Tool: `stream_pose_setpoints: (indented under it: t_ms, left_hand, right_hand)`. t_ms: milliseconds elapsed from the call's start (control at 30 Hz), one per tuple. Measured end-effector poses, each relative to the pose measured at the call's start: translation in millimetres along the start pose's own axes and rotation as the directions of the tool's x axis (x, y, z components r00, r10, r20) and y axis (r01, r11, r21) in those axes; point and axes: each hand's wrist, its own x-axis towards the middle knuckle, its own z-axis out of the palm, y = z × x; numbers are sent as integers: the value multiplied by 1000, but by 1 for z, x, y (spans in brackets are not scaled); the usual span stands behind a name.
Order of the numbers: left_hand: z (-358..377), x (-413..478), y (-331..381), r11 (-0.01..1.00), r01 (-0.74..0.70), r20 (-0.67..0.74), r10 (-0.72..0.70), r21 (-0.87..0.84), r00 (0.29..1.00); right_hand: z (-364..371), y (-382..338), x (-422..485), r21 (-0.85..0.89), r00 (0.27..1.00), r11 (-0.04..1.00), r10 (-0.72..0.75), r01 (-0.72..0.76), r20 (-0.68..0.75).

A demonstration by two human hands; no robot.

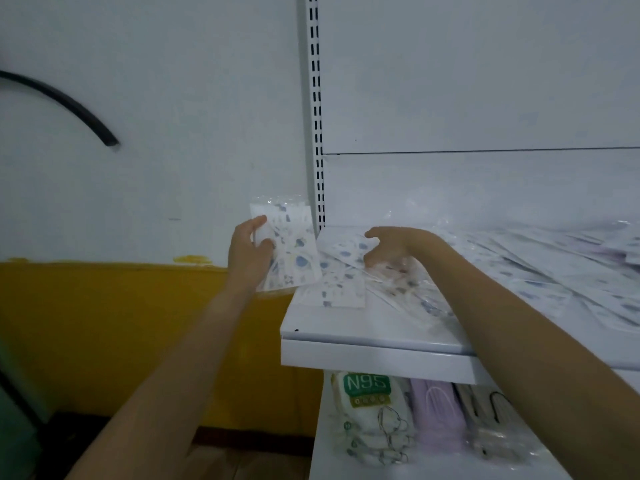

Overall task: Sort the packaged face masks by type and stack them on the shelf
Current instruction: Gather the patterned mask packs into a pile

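Note:
My left hand [250, 250] grips a small bunch of clear-wrapped white face masks with blue prints [294, 247], held upright just off the left end of the white shelf [363, 355]. My right hand [389, 247] hovers with curled fingers over loose packaged masks [343, 285] lying on the shelf's left part, fingertips touching the wrappers. A long scattered spread of similar printed masks [561, 271] covers the shelf to the right, with a few pale purple ones among them.
On the lower shelf stand an N95 mask pack [370, 410], a purple mask pack [438, 414] and a clear pack of grey masks [491, 420]. A slotted upright post [316, 116] rises behind. A yellow and white wall lies to the left.

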Motion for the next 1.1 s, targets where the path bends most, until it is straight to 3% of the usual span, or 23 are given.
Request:
stream_pose_setpoints:
  t_ms: [167,300,333,433,467,500,633,733,800,867,933,1100]
  left_hand:
    - [6,7,1,1000,-17,-68,16,-13,998]
    - [6,9,4,999,-15,-100,11,-38,995]
    - [7,9,6,999,-22,-93,18,-39,995]
    - [10,6,15,995,-61,-25,60,-77,998]
    - [12,5,20,991,-72,17,75,-111,997]
    - [16,3,27,986,-76,66,86,-146,994]
    - [32,1,41,979,-123,153,148,-163,977]
    - [29,9,36,980,-178,112,188,-94,976]
    - [18,15,29,980,-188,77,193,-71,978]
    - [6,18,23,979,-193,45,196,-68,980]
    - [-3,19,15,979,-190,16,192,-74,981]
    - [-15,20,1,994,-105,-74,105,2,992]
  right_hand:
    - [-1,4,-5,166,979,983,-38,72,-201]
    - [-9,10,-7,385,898,900,-17,206,-440]
    - [-13,12,-9,509,886,821,9,258,-463]
    - [-23,14,-11,836,913,414,28,361,-408]
    - [-22,9,-13,869,919,325,0,372,-393]
    - [-19,3,-13,876,922,304,-21,375,-387]
    - [6,-24,-11,785,920,512,-30,349,-390]
    - [9,-24,-10,743,920,571,-57,348,-388]
    - [8,-14,-10,536,942,799,-106,272,-319]
    - [13,-6,-9,267,984,952,-121,152,-130]
    - [17,-5,-9,176,994,979,-105,106,-19]
    - [14,-9,-9,307,985,937,-141,164,-96]
